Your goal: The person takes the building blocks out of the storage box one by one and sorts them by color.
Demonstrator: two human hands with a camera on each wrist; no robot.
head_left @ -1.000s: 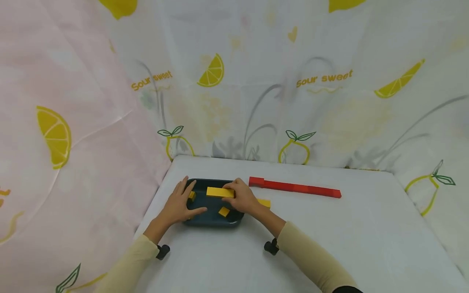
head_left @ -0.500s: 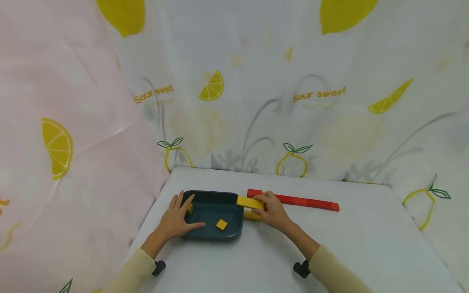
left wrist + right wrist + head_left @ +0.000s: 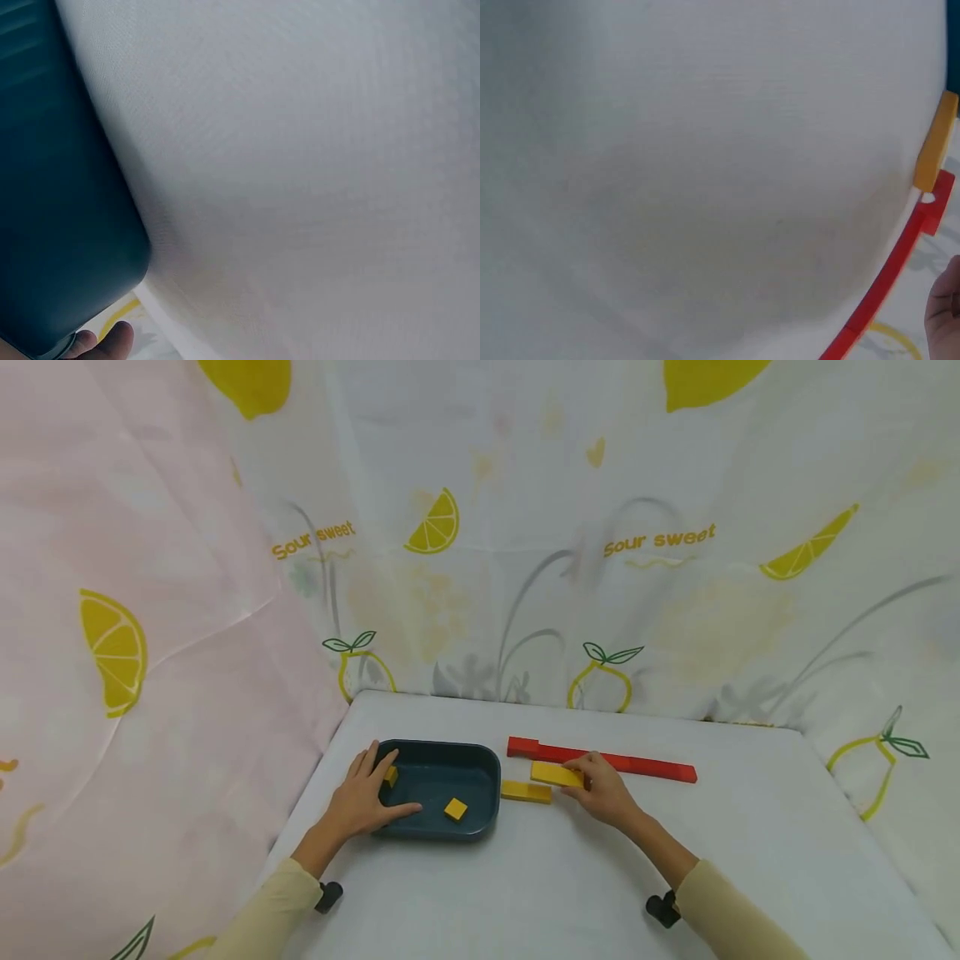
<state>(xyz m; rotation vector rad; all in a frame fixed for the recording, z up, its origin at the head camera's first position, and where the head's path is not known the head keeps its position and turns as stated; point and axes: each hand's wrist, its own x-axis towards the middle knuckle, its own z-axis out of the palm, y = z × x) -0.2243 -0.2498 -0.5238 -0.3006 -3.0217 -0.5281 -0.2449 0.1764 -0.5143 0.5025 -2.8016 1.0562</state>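
My left hand (image 3: 362, 797) rests at the left end of a dark teal tray (image 3: 442, 837), fingers spread and thumb reaching over the inside. A small yellow block (image 3: 455, 809) lies in the tray; another yellow piece (image 3: 391, 777) shows beside my left fingers, partly covered. With thumb and fingers my right hand (image 3: 611, 795) pinches a long yellow block (image 3: 551, 773) by its right end, right of the tray. Just below it, a second long yellow block (image 3: 525, 792) lies on the white table, its left end by the tray's right wall.
Behind the blocks a row of red blocks (image 3: 637, 766) runs left to right, with a raised red piece at its left end. A lemon-print curtain (image 3: 487, 568) borders the table (image 3: 540, 885) at the back and sides.
My right hand has carried the long yellow block from over the tray rightward, past its rim, to above the table. The left hand stays at the tray's left end.
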